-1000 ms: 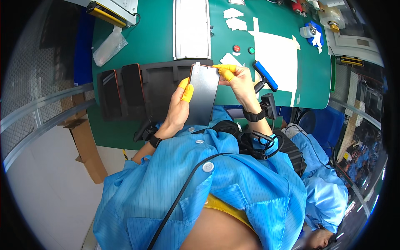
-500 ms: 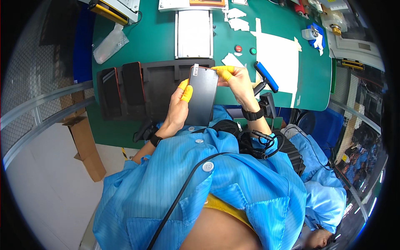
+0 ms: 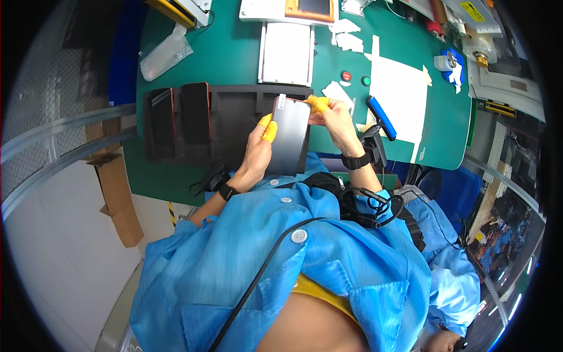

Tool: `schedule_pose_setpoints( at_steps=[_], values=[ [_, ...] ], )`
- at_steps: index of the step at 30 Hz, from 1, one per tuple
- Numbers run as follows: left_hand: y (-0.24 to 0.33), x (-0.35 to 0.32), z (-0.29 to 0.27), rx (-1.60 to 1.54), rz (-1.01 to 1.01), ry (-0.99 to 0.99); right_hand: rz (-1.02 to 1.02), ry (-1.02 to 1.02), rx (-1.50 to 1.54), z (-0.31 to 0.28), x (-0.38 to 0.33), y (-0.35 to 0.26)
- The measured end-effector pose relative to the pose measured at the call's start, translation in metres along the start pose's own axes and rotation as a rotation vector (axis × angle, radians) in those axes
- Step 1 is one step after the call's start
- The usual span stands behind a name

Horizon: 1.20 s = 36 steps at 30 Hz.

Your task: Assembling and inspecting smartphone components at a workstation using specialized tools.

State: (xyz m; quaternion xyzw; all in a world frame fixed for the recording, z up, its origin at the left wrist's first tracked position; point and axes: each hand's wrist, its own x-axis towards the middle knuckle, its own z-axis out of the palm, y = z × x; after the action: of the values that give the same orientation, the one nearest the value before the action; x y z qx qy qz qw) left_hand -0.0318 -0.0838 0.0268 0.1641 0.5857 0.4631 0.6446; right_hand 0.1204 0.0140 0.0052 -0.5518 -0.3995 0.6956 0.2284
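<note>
A dark smartphone [image 3: 290, 136] is held in front of me, its glossy face up, with a small white label tab [image 3: 282, 102] at its top left corner. My left hand [image 3: 255, 155] grips its left edge, yellow finger cots on the thumb and fingers. At the top right corner, the yellow-covered fingertips of my right hand [image 3: 336, 121] are pinched together on the phone's edge; whether they also hold a thin film there I cannot tell. Two more phones, a dark one [image 3: 162, 115] and another [image 3: 196, 111] with an orange-red edge, lie in the black tray [image 3: 234, 104] to the left.
Beyond the tray stands a white slide fixture [image 3: 285, 54] with an orange holder [image 3: 291, 8]. Right of my hands are a blue roller [image 3: 382, 118], red [image 3: 346, 75] and green [image 3: 366, 81] buttons, and a white sheet [image 3: 399, 97]. A plastic bag [image 3: 166, 56] lies far left. Another person's blue sleeve [image 3: 454, 287] shows lower right.
The whole view has shifted slightly, so the bench appears lower and further right. Both hands keep the same hold on the smartphone, which looks slightly more tilted.
</note>
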Motion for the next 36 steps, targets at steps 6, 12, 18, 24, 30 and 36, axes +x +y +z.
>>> schedule_pose_setpoints(
  at_steps=[6, 12, 18, 24, 30, 36],
  values=[
    [-0.035, 0.032, -0.013, 0.759, 0.102, 0.113, -0.284, 0.260, -0.257, 0.011, 0.026, 0.001],
    [-0.026, 0.015, -0.051, 0.878, 0.542, 0.381, -0.362, -0.143, -0.607, 0.091, 0.032, 0.007],
    [0.062, 0.006, -0.080, 0.800, 0.644, 0.713, -0.185, -0.035, -0.667, 0.190, 0.034, 0.051],
    [0.094, 0.062, -0.038, 0.842, 0.758, 0.496, -0.303, -0.060, -0.312, 0.204, 0.038, 0.090],
    [0.090, 0.155, 0.003, 0.892, 0.725, 0.327, -0.454, 0.038, -0.393, 0.140, 0.009, 0.041],
    [0.086, 0.193, 0.063, 1.168, 0.634, 0.214, -0.550, 0.156, -0.440, 0.057, -0.025, 0.021]
  ],
)
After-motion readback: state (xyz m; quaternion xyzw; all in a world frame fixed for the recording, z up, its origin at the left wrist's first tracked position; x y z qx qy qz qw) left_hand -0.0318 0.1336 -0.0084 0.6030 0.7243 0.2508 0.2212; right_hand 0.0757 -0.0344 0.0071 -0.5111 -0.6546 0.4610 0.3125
